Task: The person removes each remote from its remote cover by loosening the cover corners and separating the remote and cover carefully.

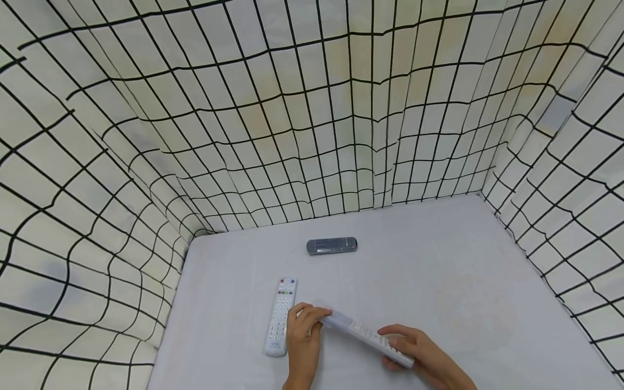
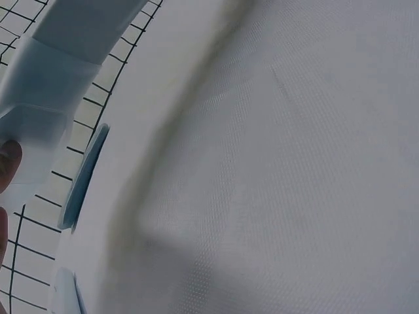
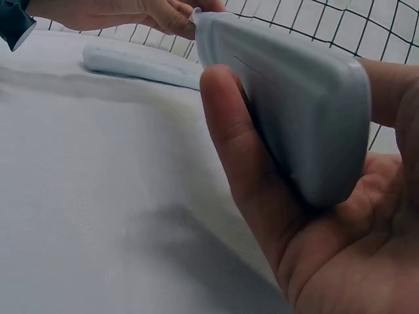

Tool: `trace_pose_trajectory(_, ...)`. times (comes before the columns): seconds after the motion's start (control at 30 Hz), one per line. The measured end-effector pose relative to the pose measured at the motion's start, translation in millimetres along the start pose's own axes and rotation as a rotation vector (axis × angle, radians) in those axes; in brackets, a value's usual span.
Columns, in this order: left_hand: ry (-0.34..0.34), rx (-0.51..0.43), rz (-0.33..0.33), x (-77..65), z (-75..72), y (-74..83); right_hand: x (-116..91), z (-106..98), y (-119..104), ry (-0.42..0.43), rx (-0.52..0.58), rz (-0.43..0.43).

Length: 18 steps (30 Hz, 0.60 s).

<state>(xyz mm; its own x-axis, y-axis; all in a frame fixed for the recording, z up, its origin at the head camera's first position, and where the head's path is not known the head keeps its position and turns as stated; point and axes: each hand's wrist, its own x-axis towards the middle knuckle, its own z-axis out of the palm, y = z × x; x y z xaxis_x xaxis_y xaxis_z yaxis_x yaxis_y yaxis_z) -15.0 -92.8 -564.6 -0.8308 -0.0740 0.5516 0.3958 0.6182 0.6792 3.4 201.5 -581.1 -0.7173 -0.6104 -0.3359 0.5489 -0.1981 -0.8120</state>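
Observation:
A white remote control (image 1: 372,337) is held at a slant above the table, with a clear plastic sleeve (image 1: 337,319) at its left end. My right hand (image 1: 421,352) grips the remote's lower right end, thumb on the button side; the right wrist view shows fingers under its pale back (image 3: 288,98). Between thumb and fingers, my left hand (image 1: 303,338) pinches the sleeve's far end. In the left wrist view the see-through film (image 2: 39,140) extends past the remote's end. Just left of that hand lies a second white remote (image 1: 281,317), buttons up.
A dark grey remote (image 1: 332,245) lies crosswise farther back on the white-covered table (image 1: 229,281). White curtains with a black grid (image 1: 312,135) enclose the table at the back and both sides.

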Motion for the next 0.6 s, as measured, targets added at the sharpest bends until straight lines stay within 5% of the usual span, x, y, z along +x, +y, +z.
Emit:
trace_pose_trajectory(0.23,0.006,-0.013,-0.009,0.3,3.1,1.3,3.9,3.6,2.5,-0.061,-0.137,0.029)
trace_pose_trajectory(0.6,-0.026,0.043,-0.122,3.3,4.7,5.1,5.6,12.3,4.8,-0.095,-0.194,0.003)
